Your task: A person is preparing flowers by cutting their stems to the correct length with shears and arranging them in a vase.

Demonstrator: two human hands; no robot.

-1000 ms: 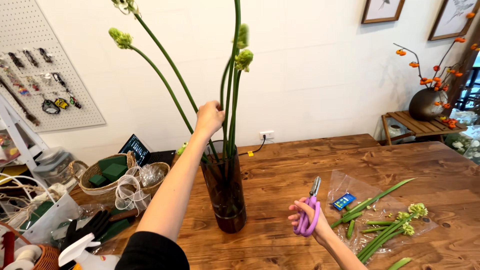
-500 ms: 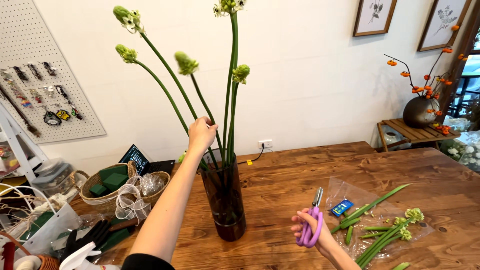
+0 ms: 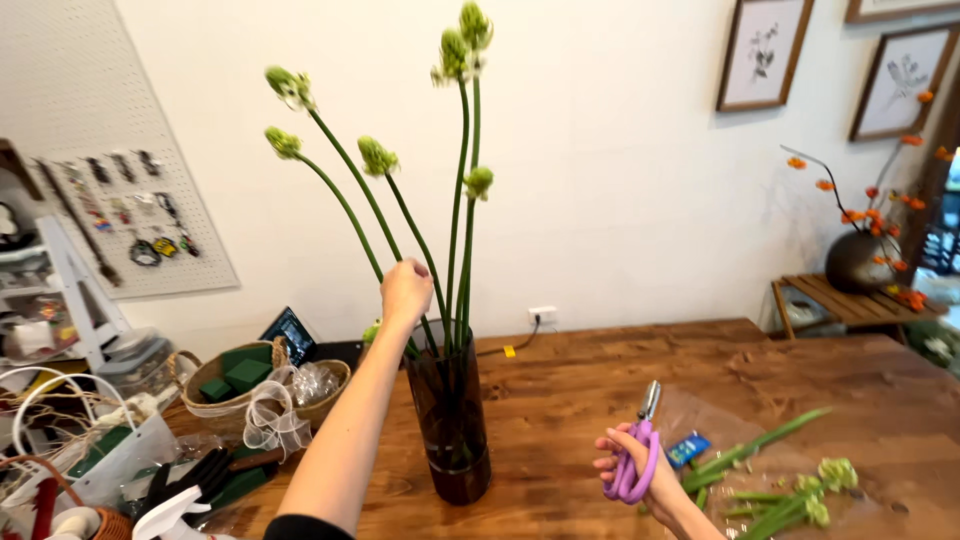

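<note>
White wall and a warm wooden table (image 3: pixel 800 370) fill the view, with a pegboard of small tools (image 3: pixel 110 210) at the left and framed botanical prints (image 3: pixel 765 50) at upper right. Near the table's middle stands a tall dark glass vase (image 3: pixel 450 420) holding long green stems with tight green flower heads (image 3: pixel 460 180). The person's left hand (image 3: pixel 405 292) reaches up from the lower left, arm extended, fingers curled closed around a stem just above the vase rim. The right hand (image 3: pixel 640 470) rests low near the table, wrapped around purple-handled scissors (image 3: pixel 635 455) whose blades look closed and point upward. Cut stems and green flower heads (image 3: pixel 790 490) lie on clear wrapping beside it. Judging from this, placing the stem well calls for a light grip low on the stalk, keeping neighbouring stems undisturbed and the scissors pointed away.
</note>
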